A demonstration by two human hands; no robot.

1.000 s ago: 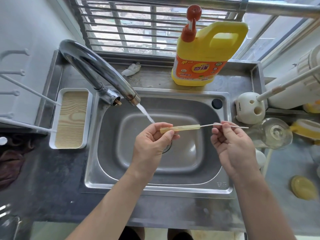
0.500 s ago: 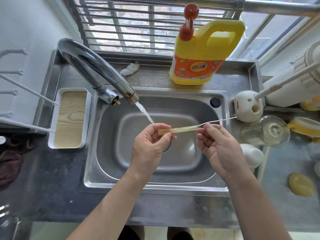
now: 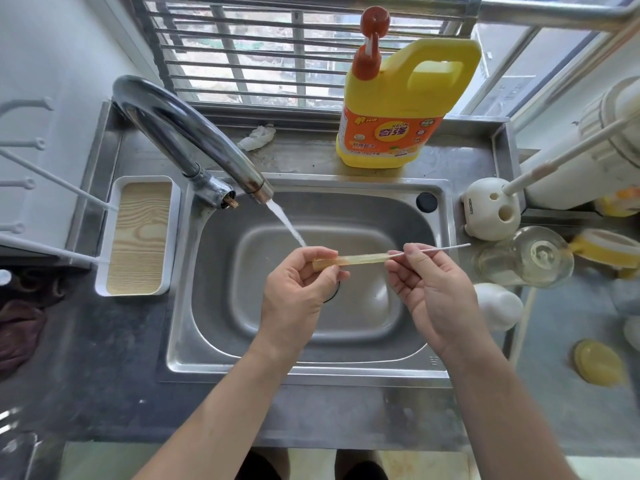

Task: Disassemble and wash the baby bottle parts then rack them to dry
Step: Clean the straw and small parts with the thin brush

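Fingers (image 3: 311,254) of left hand (image 3: 294,296) pinch the yellowish straw (image 3: 360,259) above the sink (image 3: 311,372) middle. Right hand (image 3: 436,299) pinches the thin brush wire (image 3: 446,248), now slid closer to the straw's end. Wire looks pushed deeper, so inside-scrubbing is underway.

Behind your sink (image 3: 311,370), a yellow detergent jug (image 3: 408,109) with a red pump stands upright on the steel ledge (image 3: 311,157), before the window bars (image 3: 263,53). A crumpled tissue (image 3: 257,137) lies on that ledge, left of the jug. Left of the sink sits a white wood-grain tray (image 3: 138,235); a dark cloth (image 3: 19,327) lies at far left
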